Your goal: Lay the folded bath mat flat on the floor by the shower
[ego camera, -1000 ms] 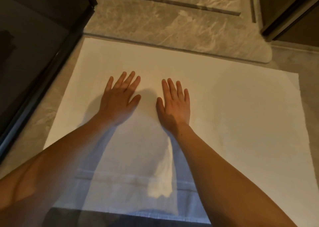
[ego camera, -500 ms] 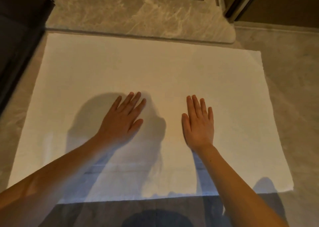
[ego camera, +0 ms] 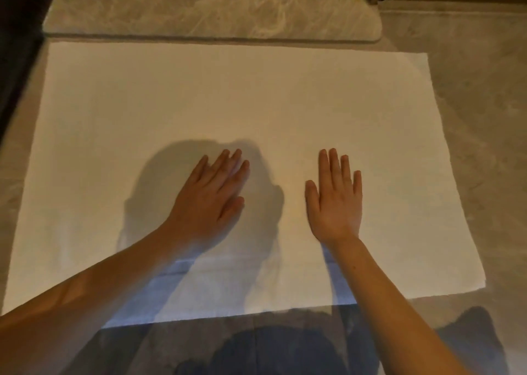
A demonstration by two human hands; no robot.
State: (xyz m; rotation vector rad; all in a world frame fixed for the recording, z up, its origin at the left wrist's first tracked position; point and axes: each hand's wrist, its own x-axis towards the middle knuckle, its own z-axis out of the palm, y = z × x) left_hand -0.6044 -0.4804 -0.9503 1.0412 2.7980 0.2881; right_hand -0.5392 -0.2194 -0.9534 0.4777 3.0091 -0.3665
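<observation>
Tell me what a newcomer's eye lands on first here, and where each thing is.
First, the white bath mat, spread open and flat over most of the grey floor. Next, the two bare hands pressed palm-down on its near half, fingers straight: the left hand left of centre, the right hand just right of it, apart. Beyond the mat's far edge lies the marbled stone threshold.

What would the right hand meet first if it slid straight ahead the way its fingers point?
The right hand lies flat on the white bath mat, fingers pointing away from the person. Sliding on, it would cross bare mat, then probably meet the marbled stone step along the mat's far edge.
</observation>
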